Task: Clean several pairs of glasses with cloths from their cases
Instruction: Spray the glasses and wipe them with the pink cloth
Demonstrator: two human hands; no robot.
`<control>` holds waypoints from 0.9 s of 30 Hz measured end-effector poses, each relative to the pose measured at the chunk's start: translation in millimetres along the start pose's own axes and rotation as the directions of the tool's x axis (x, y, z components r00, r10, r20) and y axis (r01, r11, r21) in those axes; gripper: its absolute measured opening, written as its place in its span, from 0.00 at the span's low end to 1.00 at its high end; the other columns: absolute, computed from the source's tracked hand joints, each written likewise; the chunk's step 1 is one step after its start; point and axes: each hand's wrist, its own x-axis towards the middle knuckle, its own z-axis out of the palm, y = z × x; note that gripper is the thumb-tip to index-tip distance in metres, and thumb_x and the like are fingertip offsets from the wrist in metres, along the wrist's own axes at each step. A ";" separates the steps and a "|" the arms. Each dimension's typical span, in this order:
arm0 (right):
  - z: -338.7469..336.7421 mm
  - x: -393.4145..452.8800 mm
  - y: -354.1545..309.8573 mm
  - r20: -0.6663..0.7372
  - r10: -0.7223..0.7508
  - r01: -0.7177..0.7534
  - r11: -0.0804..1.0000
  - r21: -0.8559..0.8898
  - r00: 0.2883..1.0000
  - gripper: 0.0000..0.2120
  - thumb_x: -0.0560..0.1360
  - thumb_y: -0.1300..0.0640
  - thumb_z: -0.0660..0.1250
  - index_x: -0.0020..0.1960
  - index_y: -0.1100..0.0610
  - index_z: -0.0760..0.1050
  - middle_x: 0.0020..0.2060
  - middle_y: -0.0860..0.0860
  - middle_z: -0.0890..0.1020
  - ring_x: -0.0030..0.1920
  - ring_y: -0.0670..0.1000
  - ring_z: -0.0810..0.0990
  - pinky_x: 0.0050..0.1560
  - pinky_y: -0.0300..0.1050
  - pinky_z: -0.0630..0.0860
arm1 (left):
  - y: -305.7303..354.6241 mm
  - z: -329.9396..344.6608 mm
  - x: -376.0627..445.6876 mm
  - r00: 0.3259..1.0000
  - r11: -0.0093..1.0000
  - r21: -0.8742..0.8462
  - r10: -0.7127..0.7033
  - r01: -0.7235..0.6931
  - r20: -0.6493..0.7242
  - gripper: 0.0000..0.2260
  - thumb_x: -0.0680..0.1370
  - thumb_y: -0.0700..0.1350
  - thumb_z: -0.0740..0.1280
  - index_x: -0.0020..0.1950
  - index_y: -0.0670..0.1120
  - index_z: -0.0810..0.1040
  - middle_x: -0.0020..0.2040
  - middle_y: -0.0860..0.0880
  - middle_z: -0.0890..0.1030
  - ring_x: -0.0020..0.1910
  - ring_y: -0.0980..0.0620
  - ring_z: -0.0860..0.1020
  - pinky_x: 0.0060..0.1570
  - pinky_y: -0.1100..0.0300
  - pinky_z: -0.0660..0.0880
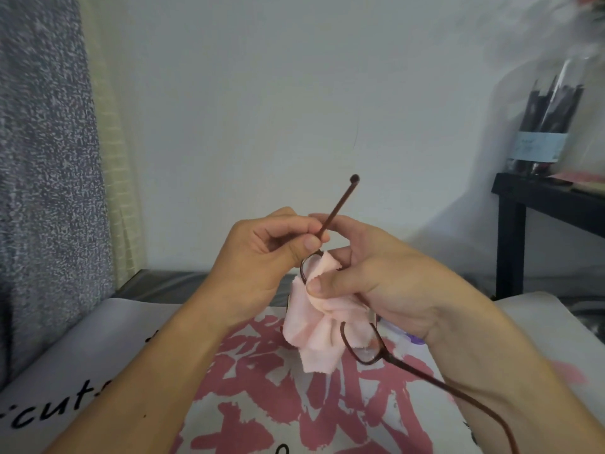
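Thin dark-red wire glasses held up between both hands, oval lenses, slim arms. Left hand pinching one arm near the hinge; right hand pressing a soft, crumpled pink cloth onto a lens. Below the hands, a white sheet with red brush-marks. Right of the hands, a black side table.

Both forearms reach forward and meet mid-air, the left hand pinching with thumb and forefinger, the right hand curled, thumb pressed inward.
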 end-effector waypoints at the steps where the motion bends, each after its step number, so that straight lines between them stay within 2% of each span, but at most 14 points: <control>1: 1.2 -0.1 -0.4 -0.013 -0.006 0.006 1.000 0.009 1.000 0.37 0.71 0.76 0.71 0.74 0.51 0.67 0.39 0.54 0.85 0.42 0.51 0.85 0.45 0.43 0.78 | -0.1 1.8 -0.7 1.000 1.000 0.010 -0.006 0.006 0.017 0.03 0.76 0.38 0.72 0.47 0.43 0.85 0.40 0.52 0.81 0.42 0.54 0.81 0.46 0.64 0.77; 4: 1.7 -0.2 -0.7 -0.066 -0.008 0.009 1.000 0.020 0.998 0.37 0.71 0.75 0.72 0.73 0.51 0.67 0.40 0.54 0.87 0.47 0.52 0.87 0.52 0.44 0.79 | -0.2 8.6 -3.3 0.998 0.999 0.030 -0.025 0.023 0.053 0.03 0.76 0.39 0.72 0.47 0.43 0.86 0.40 0.52 0.81 0.43 0.53 0.82 0.47 0.61 0.78; 6: 1.9 -0.5 -1.0 -0.106 -0.009 0.012 0.999 0.036 0.994 0.36 0.70 0.74 0.73 0.72 0.51 0.69 0.41 0.57 0.87 0.46 0.52 0.87 0.52 0.45 0.79 | -0.6 9.4 -3.1 0.999 0.999 0.042 -0.032 0.031 0.034 0.05 0.75 0.40 0.70 0.47 0.43 0.85 0.40 0.52 0.81 0.43 0.53 0.81 0.48 0.61 0.78; 9: 2.1 2.4 0.0 -0.184 -0.018 0.040 0.992 0.118 0.983 0.33 0.70 0.73 0.74 0.70 0.50 0.72 0.48 0.66 0.85 0.44 0.55 0.86 0.48 0.49 0.80 | -0.3 4.4 -1.7 1.000 0.999 0.028 -0.029 0.029 -0.006 0.05 0.75 0.42 0.70 0.47 0.45 0.86 0.41 0.48 0.80 0.42 0.53 0.80 0.46 0.62 0.77; 10: 1.7 4.3 1.1 -0.216 -0.019 0.051 0.989 0.142 0.976 0.32 0.70 0.73 0.74 0.68 0.50 0.74 0.48 0.66 0.84 0.42 0.54 0.86 0.46 0.48 0.80 | 0.4 2.4 -1.2 1.000 0.999 0.023 -0.023 0.023 -0.018 0.05 0.75 0.43 0.71 0.47 0.46 0.86 0.42 0.47 0.79 0.41 0.54 0.79 0.45 0.63 0.76; 12: 0.2 8.0 2.7 -0.278 -0.039 0.087 0.983 0.162 0.960 0.28 0.71 0.71 0.75 0.65 0.49 0.76 0.41 0.59 0.86 0.40 0.53 0.85 0.42 0.47 0.79 | 2.4 -0.4 0.3 0.999 0.999 0.039 0.002 0.000 -0.048 0.05 0.74 0.43 0.71 0.47 0.46 0.86 0.42 0.47 0.80 0.42 0.55 0.79 0.45 0.64 0.75; 14: -3.7 7.4 2.5 -0.292 -0.075 0.116 0.985 0.127 0.954 0.24 0.72 0.69 0.75 0.62 0.50 0.77 0.38 0.56 0.85 0.39 0.54 0.85 0.45 0.50 0.79 | 4.8 -2.2 1.6 0.995 0.997 0.061 0.045 -0.040 -0.091 0.05 0.74 0.43 0.71 0.48 0.46 0.85 0.42 0.50 0.81 0.43 0.55 0.80 0.46 0.64 0.76; 15: -6.2 4.9 0.1 -0.279 -0.089 0.117 0.989 0.087 0.956 0.21 0.72 0.69 0.74 0.61 0.51 0.79 0.39 0.56 0.86 0.40 0.54 0.85 0.46 0.51 0.80 | 5.7 -3.5 2.2 0.991 0.995 0.076 0.072 -0.063 -0.117 0.04 0.74 0.44 0.72 0.47 0.47 0.85 0.42 0.52 0.82 0.43 0.55 0.80 0.47 0.64 0.76; 17: -14.4 -1.8 -6.3 -0.298 -0.115 0.115 0.993 -0.019 0.948 0.17 0.73 0.70 0.73 0.58 0.55 0.81 0.39 0.58 0.85 0.38 0.53 0.84 0.41 0.44 0.80 | 8.6 -6.4 2.7 0.984 0.992 0.102 0.095 -0.079 -0.154 0.04 0.75 0.44 0.72 0.47 0.49 0.86 0.43 0.54 0.83 0.45 0.55 0.80 0.49 0.61 0.77; 20: -33.9 -6.7 -9.2 -0.460 -0.216 0.079 0.951 -0.298 0.861 0.11 0.74 0.69 0.72 0.51 0.55 0.82 0.35 0.58 0.82 0.32 0.53 0.78 0.32 0.37 0.75 | 11.3 -6.1 1.6 0.990 0.992 0.118 0.068 -0.054 -0.125 0.06 0.73 0.43 0.70 0.48 0.46 0.85 0.43 0.55 0.84 0.45 0.56 0.81 0.53 0.62 0.79; 22: -44.1 -3.5 -6.5 -0.519 -0.308 -0.007 0.855 -0.518 0.798 0.08 0.74 0.65 0.73 0.44 0.52 0.82 0.38 0.52 0.83 0.35 0.53 0.79 0.35 0.39 0.75 | 9.8 -1.9 -0.1 0.996 0.994 0.104 0.051 -0.042 -0.080 0.06 0.73 0.43 0.70 0.47 0.47 0.85 0.43 0.55 0.84 0.46 0.56 0.82 0.53 0.63 0.79; 24: -47.4 -0.1 -3.4 -0.501 -0.348 -0.098 0.738 -0.668 0.792 0.07 0.74 0.60 0.73 0.41 0.50 0.79 0.39 0.47 0.82 0.40 0.51 0.80 0.37 0.42 0.74 | 7.2 2.4 -1.2 0.998 0.996 0.087 0.032 -0.028 -0.046 0.06 0.73 0.42 0.70 0.47 0.46 0.85 0.43 0.55 0.84 0.47 0.56 0.82 0.53 0.63 0.78; 27: -42.9 2.3 -0.2 -0.481 -0.382 -0.187 0.597 -0.780 0.789 0.07 0.76 0.53 0.71 0.41 0.51 0.75 0.37 0.47 0.79 0.39 0.47 0.77 0.35 0.42 0.69 | 5.5 5.4 -2.0 0.999 0.998 0.066 0.025 -0.023 -0.021 0.07 0.72 0.41 0.70 0.49 0.44 0.84 0.43 0.55 0.84 0.46 0.57 0.83 0.51 0.65 0.77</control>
